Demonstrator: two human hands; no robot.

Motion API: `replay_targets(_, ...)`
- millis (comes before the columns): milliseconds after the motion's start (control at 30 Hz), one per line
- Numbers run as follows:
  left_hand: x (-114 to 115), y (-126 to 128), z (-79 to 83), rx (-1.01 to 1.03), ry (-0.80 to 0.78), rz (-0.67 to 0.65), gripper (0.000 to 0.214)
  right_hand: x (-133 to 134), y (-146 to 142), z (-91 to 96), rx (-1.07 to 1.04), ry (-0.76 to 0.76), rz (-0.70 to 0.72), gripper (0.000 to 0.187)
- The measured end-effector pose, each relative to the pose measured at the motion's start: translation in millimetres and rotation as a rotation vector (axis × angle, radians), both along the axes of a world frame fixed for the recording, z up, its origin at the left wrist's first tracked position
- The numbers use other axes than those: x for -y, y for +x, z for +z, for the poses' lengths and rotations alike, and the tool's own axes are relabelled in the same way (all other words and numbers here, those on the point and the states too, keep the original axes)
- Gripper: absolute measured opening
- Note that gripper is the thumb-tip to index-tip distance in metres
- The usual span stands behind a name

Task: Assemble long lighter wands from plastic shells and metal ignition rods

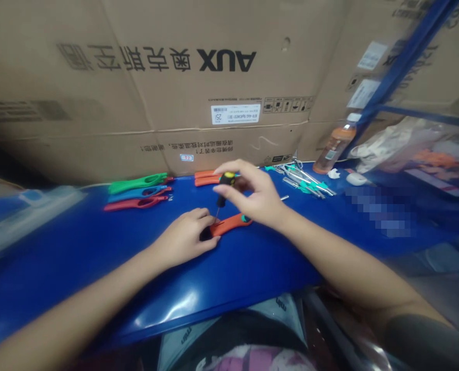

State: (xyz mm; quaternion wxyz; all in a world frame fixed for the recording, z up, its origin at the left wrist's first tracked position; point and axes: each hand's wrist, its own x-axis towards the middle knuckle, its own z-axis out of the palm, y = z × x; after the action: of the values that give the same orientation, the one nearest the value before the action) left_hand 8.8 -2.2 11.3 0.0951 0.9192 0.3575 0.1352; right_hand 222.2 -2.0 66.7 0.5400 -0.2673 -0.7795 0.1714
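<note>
An orange plastic handle piece (pixel 231 223) lies on the blue table, a teal part showing at its right end. My left hand (pixel 188 234) grips its left end between thumb and fingers. Above it, my right hand (pixel 258 193) is closed around a black and yellow screwdriver (pixel 226 180). The screwdriver stands nearly upright, its thin shaft pointing down at the orange piece near my left fingertips. Whether the tip sits in a screw is too small to tell. Behind my right hand lie more orange pieces (pixel 205 178), partly hidden.
Green (pixel 136 183), blue (pixel 134 194) and red handles (pixel 134 204) lie at the back left. Several metal rods with teal parts (pixel 304 180) are piled at the back right, near a bottle (pixel 335 149). A large cardboard box (pixel 155 103) stands behind the blue table (pixel 109 257).
</note>
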Motion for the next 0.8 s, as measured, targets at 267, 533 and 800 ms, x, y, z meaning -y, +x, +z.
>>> replay_targets(267, -1.4, 4.6, 5.7, -0.101, -0.008, 0.036, 0.032, -42.6, 48.0, -9.9, -0.638, -0.602, 0.014, 0.043)
replay_targets(533, -17.2, 31.7, -2.0, -0.099, -0.001, -0.059, 0.029, -58.6, 65.3, -24.2, -0.535, -0.920, -0.098, 0.024)
replay_targets(800, -88.0, 10.6, 6.6, 0.005, 0.177, -0.006, 0.030, -73.3, 105.4, -27.3, 0.078, -0.833, -0.658, 0.025)
